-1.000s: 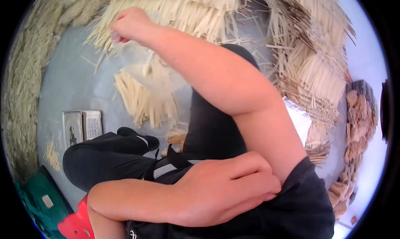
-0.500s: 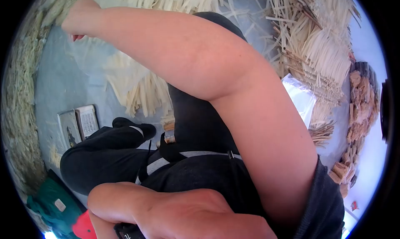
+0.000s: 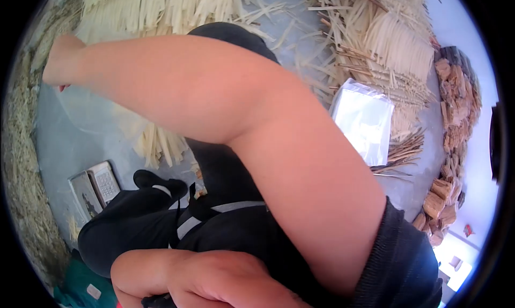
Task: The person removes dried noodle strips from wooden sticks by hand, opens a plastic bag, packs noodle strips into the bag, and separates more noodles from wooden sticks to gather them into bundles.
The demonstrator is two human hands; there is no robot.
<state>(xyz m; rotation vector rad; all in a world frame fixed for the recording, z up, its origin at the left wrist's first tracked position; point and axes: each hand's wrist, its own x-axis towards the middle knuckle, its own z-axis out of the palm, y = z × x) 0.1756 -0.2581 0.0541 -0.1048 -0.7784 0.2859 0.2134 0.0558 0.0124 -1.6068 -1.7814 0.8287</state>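
Observation:
My right arm stretches across the view to the upper left, where my right hand (image 3: pixel 64 64) is curled in, its fingers mostly hidden behind the wrist. Below it hangs what looks like a clear plastic bag (image 3: pixel 88 115), seemingly held in that hand and spread over the grey surface. Pale flat strips (image 3: pixel 161 144) lie in a bunch under and beside the forearm, and a larger heap of pale strips (image 3: pixel 166 10) lies beyond it. My left arm is bent at the bottom edge; its hand is out of sight.
A stack of clear plastic bags (image 3: pixel 365 123) lies right of my arm, beside piled strips and brown sticks (image 3: pixel 402 149). A keypad scale (image 3: pixel 104 182) sits at left, near my shoe (image 3: pixel 161 183). Brown chunky bundles (image 3: pixel 456 104) line the right, rough pale material (image 3: pixel 21 163) the left.
My right arm and hand have shifted left and slightly down in view. The stack of plastic bags shows more fully now. The whole scene has shifted too, as my head moved.

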